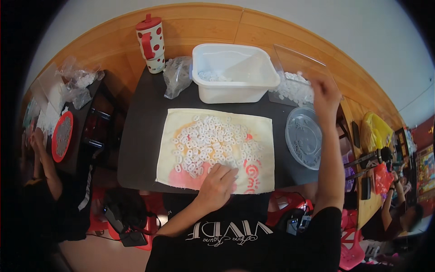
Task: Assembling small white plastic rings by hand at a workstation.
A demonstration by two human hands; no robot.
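Many small white plastic oval rings (208, 140) lie spread over a cream cloth (265, 177) with pink and orange print. My left hand (217, 185) rests at the cloth's near edge, fingers bent and drawn together against the closest rings; whatever is between the fingertips is hidden. My right hand (325, 90) is raised at the right, above the near side of a clear plastic box (283, 68) holding white pieces (294, 90). Its fingers are curled closed, and their contents cannot be made out. Below that hand is a round clear tub (290, 131) with small dark pieces inside.
A white bin (233, 93) with some white pieces stands at the back of the dark table (140, 136). Beside it are a crumpled plastic bag (176, 77) and a spotted tumbler (155, 47). Other people work at tables on both sides; a red basin (56, 152) is at left.
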